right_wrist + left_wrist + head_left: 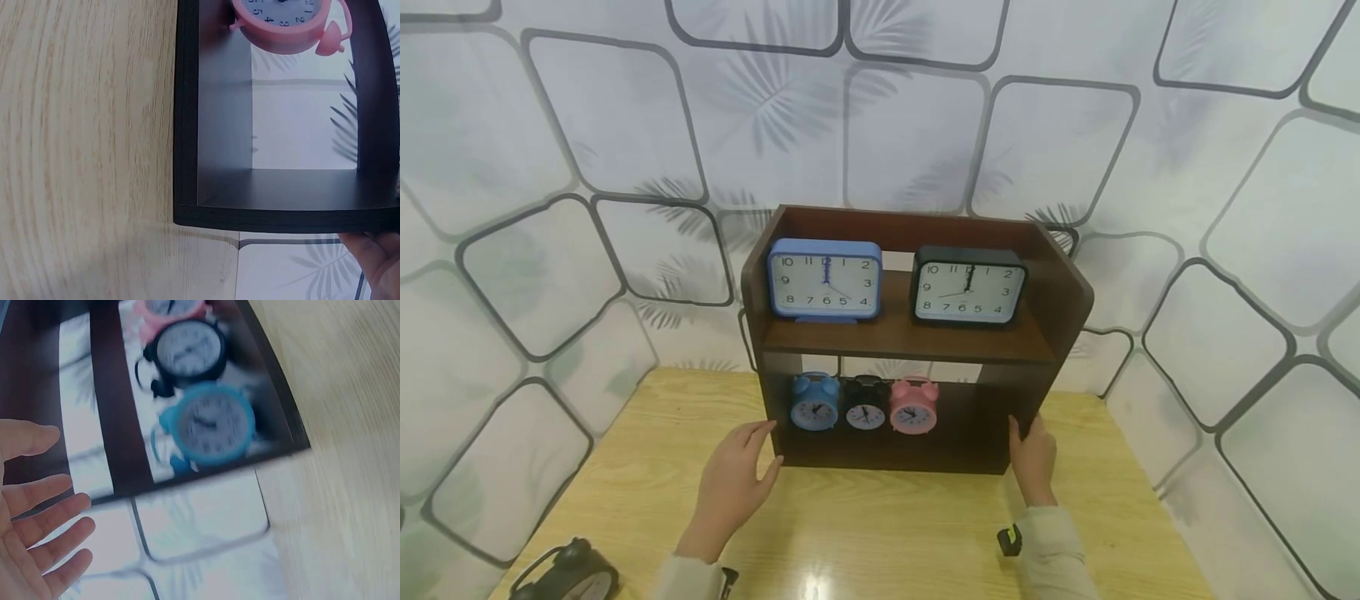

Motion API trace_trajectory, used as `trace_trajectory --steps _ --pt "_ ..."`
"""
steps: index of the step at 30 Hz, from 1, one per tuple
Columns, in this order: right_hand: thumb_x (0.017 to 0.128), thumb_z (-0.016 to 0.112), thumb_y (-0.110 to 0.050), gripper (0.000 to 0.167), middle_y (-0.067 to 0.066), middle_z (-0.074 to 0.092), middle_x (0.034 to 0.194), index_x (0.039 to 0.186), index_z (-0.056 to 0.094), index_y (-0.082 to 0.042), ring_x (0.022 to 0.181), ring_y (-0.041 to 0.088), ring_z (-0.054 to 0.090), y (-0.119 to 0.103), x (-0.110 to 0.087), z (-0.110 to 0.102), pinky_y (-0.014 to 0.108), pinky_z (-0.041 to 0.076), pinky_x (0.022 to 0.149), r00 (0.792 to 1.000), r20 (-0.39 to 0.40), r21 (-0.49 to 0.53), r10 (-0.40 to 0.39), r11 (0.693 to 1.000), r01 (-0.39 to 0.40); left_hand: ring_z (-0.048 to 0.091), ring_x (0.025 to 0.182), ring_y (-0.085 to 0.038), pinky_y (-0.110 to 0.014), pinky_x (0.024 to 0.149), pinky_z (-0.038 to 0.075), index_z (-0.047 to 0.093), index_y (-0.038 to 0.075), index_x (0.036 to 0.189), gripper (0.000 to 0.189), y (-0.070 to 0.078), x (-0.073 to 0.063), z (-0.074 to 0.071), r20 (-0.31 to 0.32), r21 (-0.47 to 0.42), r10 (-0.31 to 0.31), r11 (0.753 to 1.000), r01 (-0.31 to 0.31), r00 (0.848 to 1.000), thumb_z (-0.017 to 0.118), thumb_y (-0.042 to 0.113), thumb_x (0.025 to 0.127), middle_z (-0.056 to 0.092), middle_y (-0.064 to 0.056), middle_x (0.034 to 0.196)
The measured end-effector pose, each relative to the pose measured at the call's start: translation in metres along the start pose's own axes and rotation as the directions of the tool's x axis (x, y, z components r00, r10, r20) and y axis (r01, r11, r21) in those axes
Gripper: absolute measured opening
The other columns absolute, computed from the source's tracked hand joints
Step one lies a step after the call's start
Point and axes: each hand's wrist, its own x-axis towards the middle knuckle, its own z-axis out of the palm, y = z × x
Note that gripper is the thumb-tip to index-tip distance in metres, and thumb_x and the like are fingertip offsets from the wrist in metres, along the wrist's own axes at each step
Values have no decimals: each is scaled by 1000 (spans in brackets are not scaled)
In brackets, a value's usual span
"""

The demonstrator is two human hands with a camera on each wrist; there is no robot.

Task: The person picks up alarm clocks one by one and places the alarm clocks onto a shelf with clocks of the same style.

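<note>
A dark brown two-tier shelf [887,342] stands on the table. On its upper tier sit a blue rectangular clock [825,280] and a black rectangular clock [968,287]. Below them, towards the left, are a blue twin-bell alarm clock [814,402], a black one [190,350] and a pink one [284,25]. My left hand [735,481] is beside the shelf's left panel, its fingers spread and holding nothing; whether the fingertips touch the panel is unclear. My right hand [1032,458] grips the right panel's lower part, thumb inside and fingers outside.
A dark twin-bell alarm clock [568,575] is at the lower left of the table [865,533], partly cut off by the frame. Patterned wall covering [917,133] rises behind the shelf and along both sides.
</note>
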Motion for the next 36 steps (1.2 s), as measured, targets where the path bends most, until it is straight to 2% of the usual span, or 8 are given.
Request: trace_trajectory --steps 6,12,16,22,29,32,36 --pt "87 63 -10 26 37 63 79 98 56 13 68 52 61 1 0 1 57 48 61 1000 -8 -12 9 1000 -9 62 93 -37 -47 76 52 61 -4 111 52 -28 -16 -29 -41 33 -118 992 120 992 80 13 66 65 -20 102" --pt "88 61 -11 27 38 63 80 98 55 14 69 52 61 0 -1 -2 56 48 61 1000 5 -12 18 1000 -18 59 94 -45 -54 78 48 58 -8 112 57 -50 -39 -54 1 80 -216 973 215 976 79 13 64 62 -28 104" --pt "89 61 -12 28 38 63 80 99 55 14 69 52 61 -1 0 -3 56 49 61 1000 8 -14 23 1000 -23 57 93 -49 -57 79 46 58 -9 111 58 -62 -55 -60 22 98 -261 961 258 965 80 13 61 60 -33 103" --pt "89 61 -12 27 37 63 80 99 56 13 68 51 62 0 0 -1 56 48 61 1000 9 -7 11 1000 -11 51 97 -52 -62 84 38 58 -8 111 57 -80 -79 -66 129 140 -340 936 322 932 80 15 63 54 -38 108" --pt "88 62 -10 27 37 63 81 99 55 13 69 52 61 -6 0 -3 57 47 62 1000 -1 -5 19 1000 -19 52 93 -54 -64 81 37 61 -3 108 54 -99 -96 -75 198 180 -355 930 322 914 80 20 62 55 -39 105" --pt "87 62 -10 27 38 62 80 99 55 14 69 53 60 -7 0 -3 57 46 62 1000 -5 -13 18 1000 -18 52 92 -55 -64 81 37 62 -3 108 52 -105 -100 -79 271 197 -388 918 344 881 79 21 66 56 -39 104" --pt "88 61 -10 28 38 62 81 101 55 14 70 54 60 -6 0 -3 58 46 63 1000 -2 -23 22 999 -22 55 89 -54 -61 76 43 60 -4 112 49 -111 -103 -81 391 213 -438 899 383 809 75 22 73 56 -38 106"
